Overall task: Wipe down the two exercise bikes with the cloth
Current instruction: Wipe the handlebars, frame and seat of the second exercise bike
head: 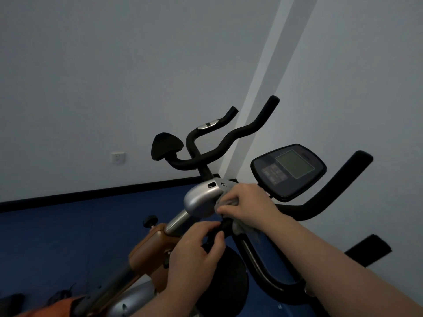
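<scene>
The near exercise bike has an orange frame [148, 245], a silver steering cover [201, 200] and a black console [289, 170] with a grey screen. My right hand [247, 207] grips a grey cloth [242, 228] and presses it against the black handlebar stem beside the silver cover. My left hand [196, 250] grips the same black handlebar [218, 227] just below the cloth. Behind stands a second bike's black handlebar [229, 140] with a black pad [166, 145].
A white wall fills the background, with a socket [118, 157] low on the left. Blue floor [57, 236] and a black skirting strip run below it. A black round pad [231, 277] lies under my hands.
</scene>
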`<state>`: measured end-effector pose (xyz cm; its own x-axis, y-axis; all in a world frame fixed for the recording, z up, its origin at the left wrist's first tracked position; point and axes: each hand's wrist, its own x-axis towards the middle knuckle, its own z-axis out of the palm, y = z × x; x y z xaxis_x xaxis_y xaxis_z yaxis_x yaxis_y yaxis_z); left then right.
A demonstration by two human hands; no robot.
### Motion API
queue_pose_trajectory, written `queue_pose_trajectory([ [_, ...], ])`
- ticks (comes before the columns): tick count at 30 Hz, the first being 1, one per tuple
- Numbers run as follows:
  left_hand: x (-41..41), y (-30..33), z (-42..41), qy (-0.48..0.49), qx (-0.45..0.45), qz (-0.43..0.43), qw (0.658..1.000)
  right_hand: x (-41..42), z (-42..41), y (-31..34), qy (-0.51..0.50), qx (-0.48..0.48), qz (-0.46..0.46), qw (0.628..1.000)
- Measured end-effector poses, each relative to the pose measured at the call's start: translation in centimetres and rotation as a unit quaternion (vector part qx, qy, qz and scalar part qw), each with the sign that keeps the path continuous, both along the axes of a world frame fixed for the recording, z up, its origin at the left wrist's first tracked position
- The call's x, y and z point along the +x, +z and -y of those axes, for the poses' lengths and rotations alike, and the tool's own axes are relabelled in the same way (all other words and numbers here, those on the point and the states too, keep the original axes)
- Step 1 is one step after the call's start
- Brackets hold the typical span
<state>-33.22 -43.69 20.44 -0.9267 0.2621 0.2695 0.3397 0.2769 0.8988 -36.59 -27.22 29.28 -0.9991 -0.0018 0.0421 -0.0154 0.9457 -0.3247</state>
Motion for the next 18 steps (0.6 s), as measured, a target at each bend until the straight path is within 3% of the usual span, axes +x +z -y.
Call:
queue_pose_trajectory([
  [5, 0.2, 0.1, -0.1, 0.007, -0.001, 0.005, 1.0, -0.4, 0.5, -0.7, -0.021, 0.004, -0.045, 0.999],
  [10, 0.4, 0.1, 0.0, 0.009, -0.01, 0.013, 1.0, 0.6, -0.8, -0.6, -0.02, -0.025, 0.011, 0.999],
  [15, 0.5, 0.3, 0.0, 0.016, -0.01, 0.017, 1.0, 0.1, 0.9, -1.7, -0.012, 0.011, -0.093, 0.996],
  [18, 0.6, 0.4, 0.0, 0.011, -0.014, 0.022, 1.0, 1.5, 0.2, -2.1, 0.026, 0.003, -0.105, 0.994],
])
